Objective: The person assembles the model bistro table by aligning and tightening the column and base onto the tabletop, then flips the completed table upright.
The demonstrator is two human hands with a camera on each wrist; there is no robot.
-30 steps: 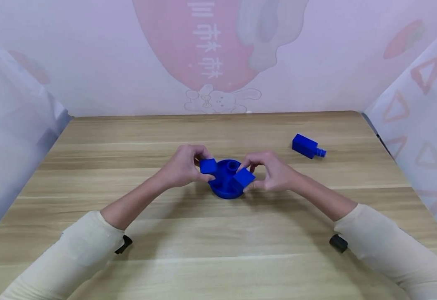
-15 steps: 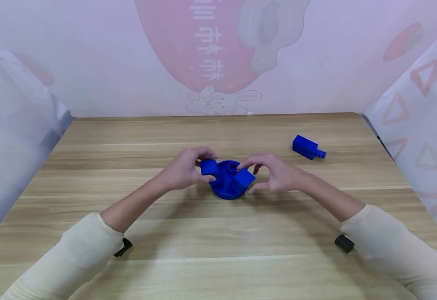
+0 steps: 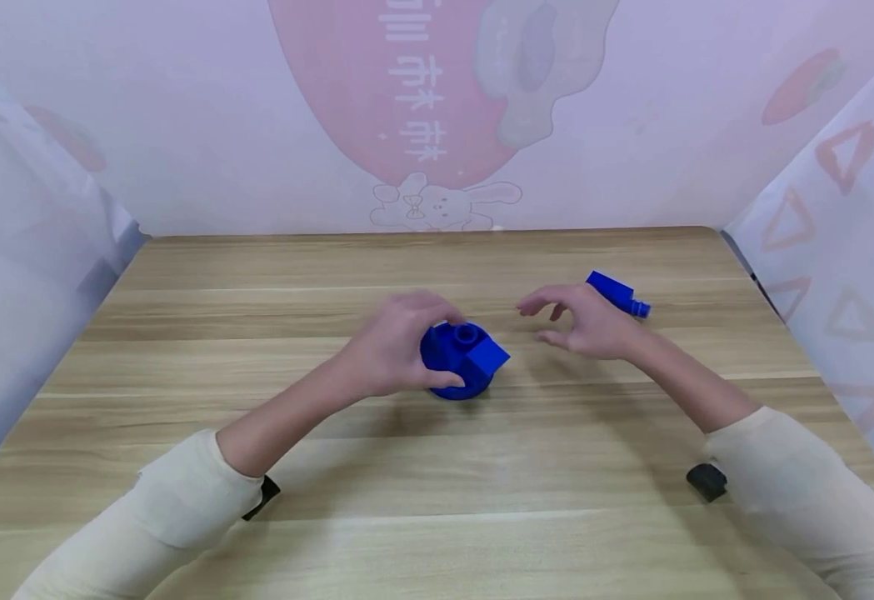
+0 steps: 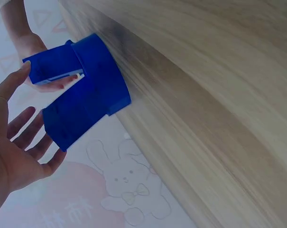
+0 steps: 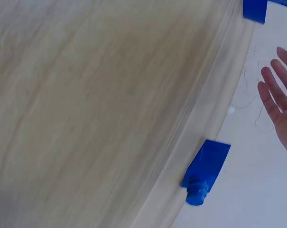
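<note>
Head view: the left hand (image 3: 395, 346), released with thumb and fingers parted, is spreading over a round blue base (image 3: 455, 393) bearing two square-sided blocks (image 3: 489, 356), while the right hand (image 3: 588, 323), loosely relaxed, is hanging apart, a peg-ended blue block (image 3: 615, 292) lying just beyond.

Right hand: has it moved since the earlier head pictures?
Yes: the right hand has moved away from the round blue base toward the loose blue block.

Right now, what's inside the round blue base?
Two blue blocks rise from the round blue base, and a ring-shaped socket shows beside them. In the head view, the left hand covers part of the base and one block. Whatever lies under the blocks is hidden.
</note>
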